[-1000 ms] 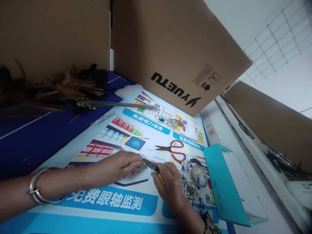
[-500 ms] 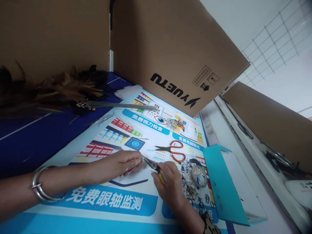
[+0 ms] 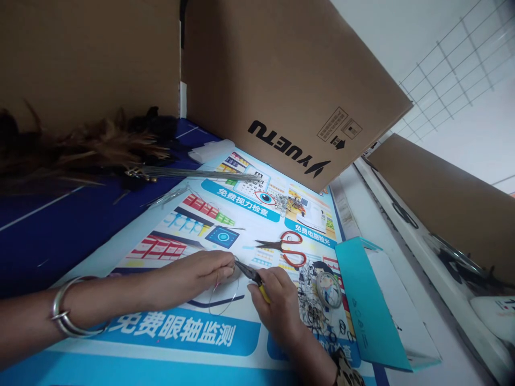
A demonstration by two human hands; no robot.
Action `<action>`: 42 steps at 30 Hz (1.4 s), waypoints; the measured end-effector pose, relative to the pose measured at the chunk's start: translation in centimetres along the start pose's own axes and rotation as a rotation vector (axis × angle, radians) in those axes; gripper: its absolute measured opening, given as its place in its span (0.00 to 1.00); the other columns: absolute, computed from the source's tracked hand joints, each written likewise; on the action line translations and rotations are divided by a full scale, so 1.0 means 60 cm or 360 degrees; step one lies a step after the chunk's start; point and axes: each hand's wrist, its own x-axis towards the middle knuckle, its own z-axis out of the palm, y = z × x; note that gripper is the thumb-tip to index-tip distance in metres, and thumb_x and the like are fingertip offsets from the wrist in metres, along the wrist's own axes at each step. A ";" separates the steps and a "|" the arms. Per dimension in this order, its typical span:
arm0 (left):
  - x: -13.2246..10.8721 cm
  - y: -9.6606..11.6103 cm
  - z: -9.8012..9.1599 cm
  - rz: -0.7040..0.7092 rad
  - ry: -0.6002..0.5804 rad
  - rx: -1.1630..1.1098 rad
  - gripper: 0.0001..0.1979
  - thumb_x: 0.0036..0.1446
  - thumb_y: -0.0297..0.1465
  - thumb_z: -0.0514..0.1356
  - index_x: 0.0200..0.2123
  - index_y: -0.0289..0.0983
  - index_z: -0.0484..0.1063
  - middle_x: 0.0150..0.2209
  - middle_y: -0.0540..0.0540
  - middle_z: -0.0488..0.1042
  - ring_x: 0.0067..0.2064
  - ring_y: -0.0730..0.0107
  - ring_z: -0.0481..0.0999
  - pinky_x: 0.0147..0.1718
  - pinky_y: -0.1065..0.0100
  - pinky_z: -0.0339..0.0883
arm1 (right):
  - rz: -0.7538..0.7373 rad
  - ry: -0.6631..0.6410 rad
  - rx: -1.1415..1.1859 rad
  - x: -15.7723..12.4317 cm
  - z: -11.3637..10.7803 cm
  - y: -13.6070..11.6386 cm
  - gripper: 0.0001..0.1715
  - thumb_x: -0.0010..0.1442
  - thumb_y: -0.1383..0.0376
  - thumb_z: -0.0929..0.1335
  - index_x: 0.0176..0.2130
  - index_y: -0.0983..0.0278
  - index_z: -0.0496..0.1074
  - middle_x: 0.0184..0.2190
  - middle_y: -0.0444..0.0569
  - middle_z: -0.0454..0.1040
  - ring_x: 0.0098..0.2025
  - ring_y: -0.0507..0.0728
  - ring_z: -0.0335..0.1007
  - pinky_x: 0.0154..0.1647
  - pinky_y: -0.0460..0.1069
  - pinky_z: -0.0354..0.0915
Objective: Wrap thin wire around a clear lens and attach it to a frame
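My left hand (image 3: 197, 274) lies low on a printed poster (image 3: 181, 332), fingers pinched on a thin silver wire (image 3: 225, 300) that curves in a loop below it. My right hand (image 3: 277, 305) is closed on small pliers with a yellow handle (image 3: 252, 276); the plier tips meet the wire at my left fingertips. A silver bangle (image 3: 66, 316) circles my left wrist.
Red-handled scissors (image 3: 287, 247) lie just beyond the hands. A tape roll (image 3: 329, 289) and a heap of small rings (image 3: 311, 311) sit to the right, beside a teal paper bag (image 3: 374, 311). Feathers (image 3: 80, 147), a wire bundle (image 3: 193, 173) and cardboard boxes (image 3: 289, 80) stand behind.
The wire has bent into a wider loop hanging below my left fingers. Both hands stay almost in place, pliers still at the wire's end.
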 end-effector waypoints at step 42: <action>0.003 0.008 -0.001 0.0034 0.0023 -0.0165 0.22 0.71 0.50 0.46 0.32 0.41 0.61 0.32 0.51 0.63 0.34 0.65 0.62 0.36 0.65 0.59 | -0.0067 0.0076 -0.0030 -0.001 -0.001 0.003 0.10 0.70 0.62 0.69 0.49 0.63 0.76 0.37 0.53 0.79 0.37 0.60 0.77 0.37 0.52 0.75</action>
